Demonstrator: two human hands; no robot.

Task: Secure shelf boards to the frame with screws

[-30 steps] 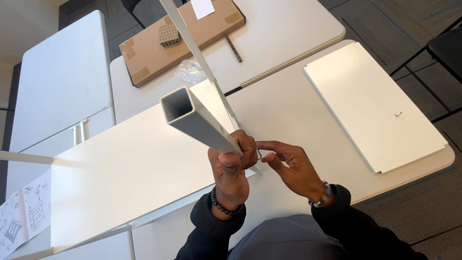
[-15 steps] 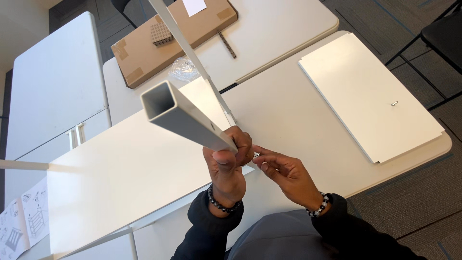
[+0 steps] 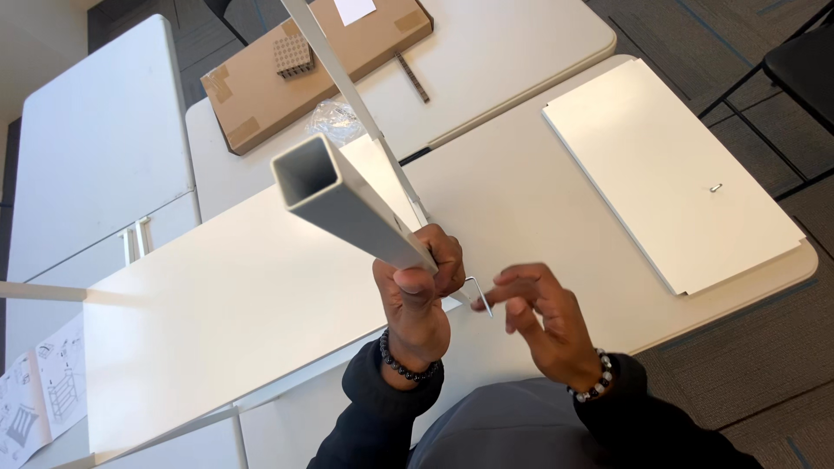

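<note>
White tube (image 3: 347, 204) upright, left hand (image 3: 421, 291) clenched

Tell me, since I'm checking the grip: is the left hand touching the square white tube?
Touching. The head view shows the left hand with its fingers curled around the lower end of the square white tube, with no gap between them.

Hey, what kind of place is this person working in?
Probably an office or workroom set up for furniture assembly: white folding tables on grey carpet tiles, flat white panels, an opened cardboard box and an instruction sheet.
</note>
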